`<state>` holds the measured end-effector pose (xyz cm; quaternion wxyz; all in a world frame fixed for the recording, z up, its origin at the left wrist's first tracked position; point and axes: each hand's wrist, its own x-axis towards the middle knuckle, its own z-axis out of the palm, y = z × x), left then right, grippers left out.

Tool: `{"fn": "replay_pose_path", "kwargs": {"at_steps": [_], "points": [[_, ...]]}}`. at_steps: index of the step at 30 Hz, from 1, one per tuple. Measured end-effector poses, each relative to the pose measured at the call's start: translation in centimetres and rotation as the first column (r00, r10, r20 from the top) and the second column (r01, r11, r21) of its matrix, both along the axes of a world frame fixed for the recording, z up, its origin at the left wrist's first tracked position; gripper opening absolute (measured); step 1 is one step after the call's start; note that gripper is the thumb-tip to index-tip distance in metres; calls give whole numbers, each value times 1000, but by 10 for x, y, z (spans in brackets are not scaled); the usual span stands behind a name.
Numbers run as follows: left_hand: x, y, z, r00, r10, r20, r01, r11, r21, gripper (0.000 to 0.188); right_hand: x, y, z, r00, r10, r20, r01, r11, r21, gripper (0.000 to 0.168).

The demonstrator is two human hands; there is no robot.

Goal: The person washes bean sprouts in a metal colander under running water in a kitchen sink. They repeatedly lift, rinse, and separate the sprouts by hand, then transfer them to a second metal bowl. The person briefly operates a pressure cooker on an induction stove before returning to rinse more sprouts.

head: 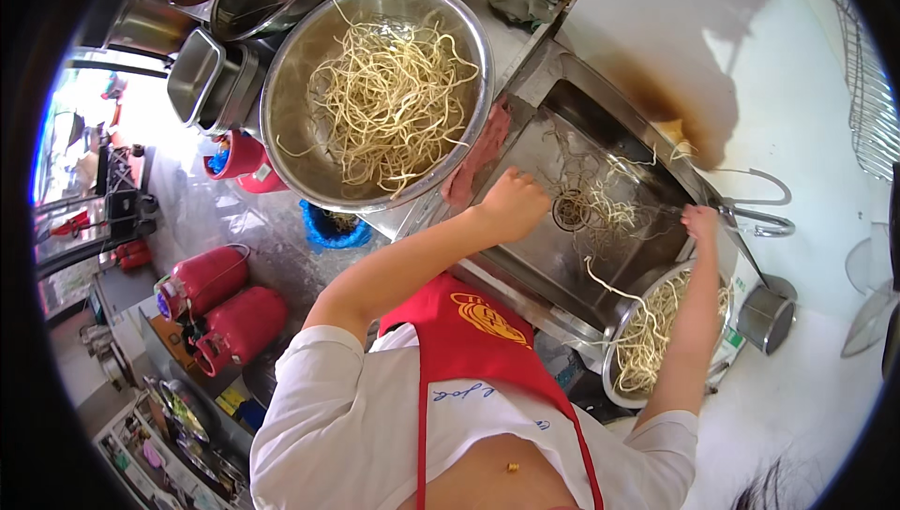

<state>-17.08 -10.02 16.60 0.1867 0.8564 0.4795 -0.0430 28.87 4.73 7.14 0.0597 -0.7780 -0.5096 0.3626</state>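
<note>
My left hand (517, 205) hangs over the near left side of a stainless steel sink (520, 278). Its fingers are curled, and whether anything is in them is hidden. Beside the metal tap (763, 223), my right hand (700, 221) is at the sink's right edge with bent fingers; its grip cannot be made out. Pale, stringy roots (612, 204) lie around the sink's drain (571, 210). A large steel basin (295, 137) at upper left holds a tangled heap of long roots (394, 102). Under my right forearm, a smaller metal bowl (622, 397) contains more roots (643, 348).
A reddish cloth (485, 151) lies between basin and sink. Stacked steel pans (200, 77) stand left of the basin. Red gas cylinders (242, 324) and a blue-lined bin (337, 229) are on the floor. A metal cup (766, 320) sits right of the bowl, by the white wall (794, 383).
</note>
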Motion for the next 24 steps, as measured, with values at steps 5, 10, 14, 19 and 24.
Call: {"fn": "replay_pose_path", "kwargs": {"at_steps": [5, 10, 14, 19, 24], "points": [[-2, 5, 8, 991, -73, 112, 58, 990, 128, 19, -137, -51, 47, 784, 596, 175, -621, 758, 198, 21], [-1, 26, 64, 923, -38, 383, -57, 971, 234, 19, -202, -21, 190, 913, 342, -221, -286, 925, 250, 16], [-10, 29, 87, 524, 330, 785, -84, 937, -338, 22, -245, -29, 234, 787, 336, -517, -54, 873, 484, 14], [28, -42, -74, 974, -181, -134, 201, 967, 156, 26, -226, -92, -27, 675, 714, 186, -732, 680, 49, 27], [10, -67, -14, 993, 107, -46, -106, 994, 5, 26, -258, -57, 2, 813, 511, -280, -461, 858, 228, 18]]}}
